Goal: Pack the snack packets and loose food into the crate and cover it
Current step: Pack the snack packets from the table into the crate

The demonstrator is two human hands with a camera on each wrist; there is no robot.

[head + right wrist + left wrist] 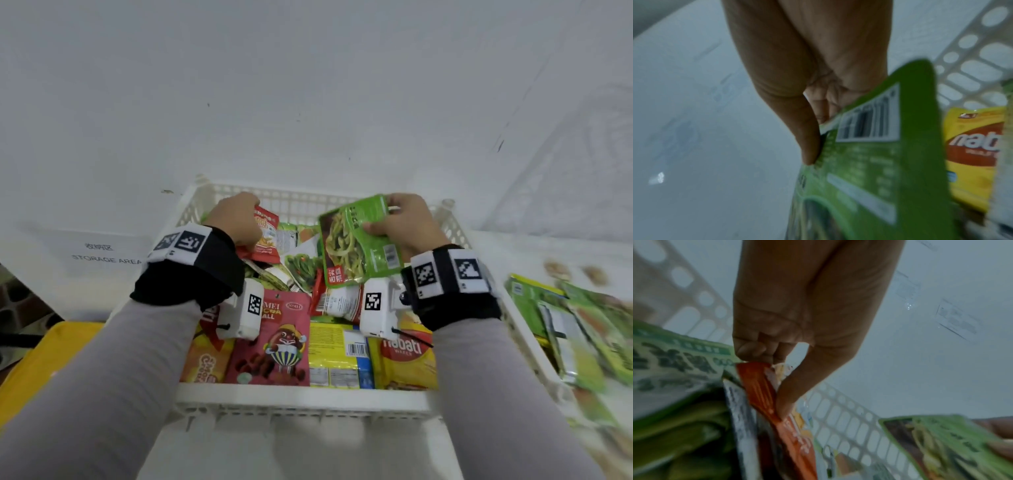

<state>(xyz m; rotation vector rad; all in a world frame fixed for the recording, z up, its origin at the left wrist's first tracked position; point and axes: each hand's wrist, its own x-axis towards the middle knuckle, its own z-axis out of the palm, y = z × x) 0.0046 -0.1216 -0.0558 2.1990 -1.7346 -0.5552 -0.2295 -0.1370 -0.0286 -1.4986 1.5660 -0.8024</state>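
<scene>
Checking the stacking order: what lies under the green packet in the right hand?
Under the green packet, a red-and-white packet and a green bean packet show; its own spread hides whatever lies directly beneath.

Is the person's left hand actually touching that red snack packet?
Touching. The left wrist view shows the left hand pinching the red snack packet between thumb and curled fingers.

- The head view is bright and evenly lit, with soft, faint shadows on the white wall.
- Its centre is fairly sharp; print on packets in the white crate (301,399) is readable.
- The right edge smears into blur, and straight lines bow outward.
- Both wrist views are dim, bluish and grainy.
- Motion blur softens the green packet (869,162) and the red packet (764,395).
</scene>
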